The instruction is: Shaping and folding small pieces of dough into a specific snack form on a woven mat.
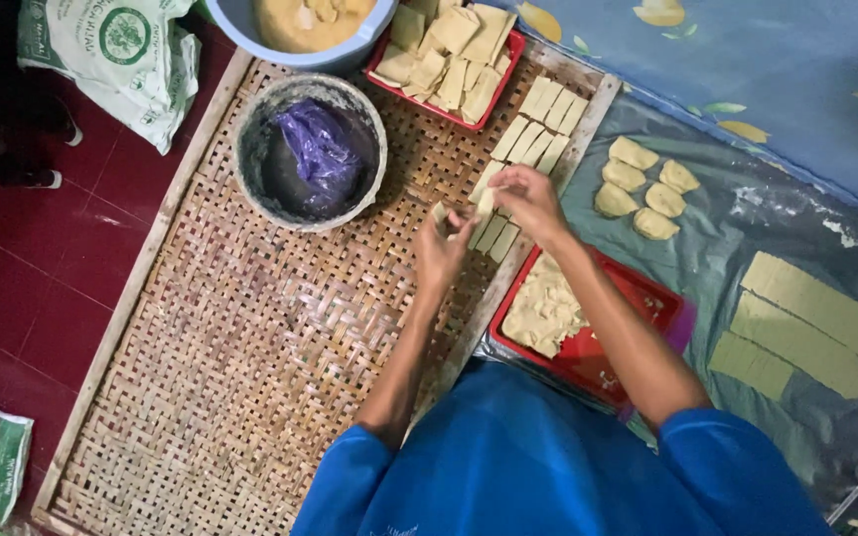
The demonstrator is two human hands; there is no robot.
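My left hand point(443, 250) pinches a small pale dough piece point(439, 211) over the woven bamboo tray point(250, 357). Just to its right, my right hand point(526, 198) has its fingers closed on the end of a folded dough strip point(486, 201). Rows of folded dough strips point(538, 124) lie along the tray's right edge, beside both hands. A red tray point(638, 298) with pale dough scraps sits under my right forearm. My blue sleeves fill the bottom of the view.
A grey bucket point(250, 149) with a purple plastic bag sits on the bamboo tray. Beyond it are a blue bowl point(240, 20) of yellow batter and a red tray point(513, 55) of dough squares. Dough lumps point(643, 189) and flat sheets point(806, 323) lie on plastic at right.
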